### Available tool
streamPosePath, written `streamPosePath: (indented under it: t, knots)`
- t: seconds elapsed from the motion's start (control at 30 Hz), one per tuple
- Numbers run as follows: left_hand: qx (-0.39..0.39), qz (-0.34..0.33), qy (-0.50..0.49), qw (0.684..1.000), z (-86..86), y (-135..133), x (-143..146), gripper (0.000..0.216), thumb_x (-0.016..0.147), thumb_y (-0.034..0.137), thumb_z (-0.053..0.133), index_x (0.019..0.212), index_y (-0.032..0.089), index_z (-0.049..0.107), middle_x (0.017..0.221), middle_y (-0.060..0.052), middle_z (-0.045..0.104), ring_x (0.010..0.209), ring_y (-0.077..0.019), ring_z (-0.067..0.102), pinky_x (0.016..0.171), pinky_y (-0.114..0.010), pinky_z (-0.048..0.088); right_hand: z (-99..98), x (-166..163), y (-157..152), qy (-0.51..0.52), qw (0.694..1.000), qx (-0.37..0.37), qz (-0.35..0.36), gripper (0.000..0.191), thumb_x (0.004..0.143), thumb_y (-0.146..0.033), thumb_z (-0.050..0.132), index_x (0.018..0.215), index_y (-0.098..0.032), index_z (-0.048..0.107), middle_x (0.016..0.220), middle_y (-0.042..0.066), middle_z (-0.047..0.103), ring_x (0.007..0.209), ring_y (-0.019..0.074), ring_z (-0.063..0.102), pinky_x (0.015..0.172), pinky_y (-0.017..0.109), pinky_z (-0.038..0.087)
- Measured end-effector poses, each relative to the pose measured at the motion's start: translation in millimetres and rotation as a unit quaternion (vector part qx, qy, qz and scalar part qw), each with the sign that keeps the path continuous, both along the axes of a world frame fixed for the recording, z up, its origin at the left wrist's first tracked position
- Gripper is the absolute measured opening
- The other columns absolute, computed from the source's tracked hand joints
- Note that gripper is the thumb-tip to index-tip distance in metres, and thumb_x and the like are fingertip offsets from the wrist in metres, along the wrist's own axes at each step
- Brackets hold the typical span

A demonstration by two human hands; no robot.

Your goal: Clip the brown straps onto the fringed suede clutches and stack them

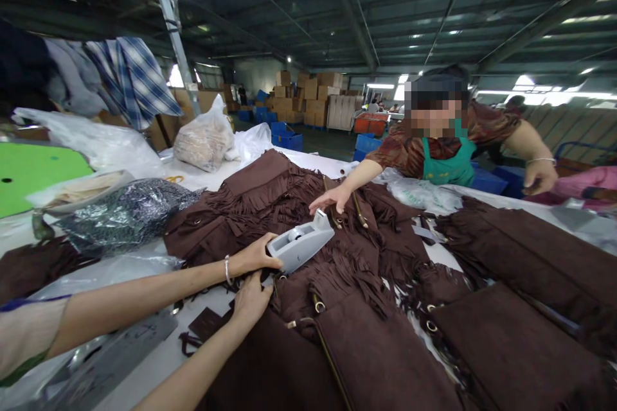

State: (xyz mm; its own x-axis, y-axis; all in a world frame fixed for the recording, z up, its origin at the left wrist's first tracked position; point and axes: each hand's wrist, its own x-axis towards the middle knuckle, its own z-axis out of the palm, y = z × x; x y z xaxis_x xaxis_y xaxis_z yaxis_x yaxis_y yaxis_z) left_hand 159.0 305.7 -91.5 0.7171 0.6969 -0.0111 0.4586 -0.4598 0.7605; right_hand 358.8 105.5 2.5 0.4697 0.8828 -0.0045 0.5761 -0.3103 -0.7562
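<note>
A grey tape dispenser [303, 245] is held at its near end by my left hand [256, 253], tilted over the heap of bags. My right hand [251, 300] is closed just below, beside the dispenser's near end and a brown fringed bag [289, 292]; its fingertips are hidden, so I cannot tell what they grip. At the dispenser's far end, a co-worker's hand [335, 198] reaches in with fingers stretched out. Another brown bag [380, 359] with a zip and metal rings lies in front of me.
More brown bags [525, 334] spread across the right of the white table [318, 157]. To the left lie clear plastic bags [116, 270], a dark shiny bundle [130, 215] and a green board [38, 173]. The co-worker [446, 154] leans over from the far side.
</note>
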Motion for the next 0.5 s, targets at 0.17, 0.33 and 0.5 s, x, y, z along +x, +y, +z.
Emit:
streamPosePath:
  t: [0.17,0.33,0.5]
  knots:
    - [0.015,-0.024,-0.01,1.0,-6.0,-1,3,0.075,0.054,0.039,0.074,0.119,0.016,0.045,0.114,-0.007,0.055,0.102,-0.0235,0.052,0.09,-0.034,0.04,32.0,30,125,0.062,0.989,-0.006,0.136,0.055,0.068,-0.035,0.019,0.056,-0.031,0.072,0.061,-0.002,0.068,0.086,0.0251,0.065,0.06,0.034,0.046]
    - [0.019,-0.028,-0.002,0.999,-1.6,-1,-1,0.083,0.053,0.035,0.077,0.125,0.015,0.041,0.123,-0.01,0.051,0.11,-0.0251,0.048,0.096,-0.036,0.036,7.8,2,91,0.04,0.995,0.035,0.087,0.064,0.068,-0.031,0.01,0.078,-0.035,0.073,0.078,-0.006,0.07,0.095,0.0247,0.061,0.065,0.036,0.044]
    - [-0.004,0.013,0.016,1.0,9.0,-10,-5,0.069,0.058,0.025,0.074,0.121,0.015,0.048,0.117,-0.008,0.059,0.104,-0.0199,0.055,0.093,-0.033,0.041,-31.6,-59,-64,-0.036,0.997,0.033,-0.056,0.041,0.072,-0.044,0.038,0.104,-0.037,0.064,0.121,-0.008,0.057,0.115,0.0334,0.048,0.065,0.043,0.051]
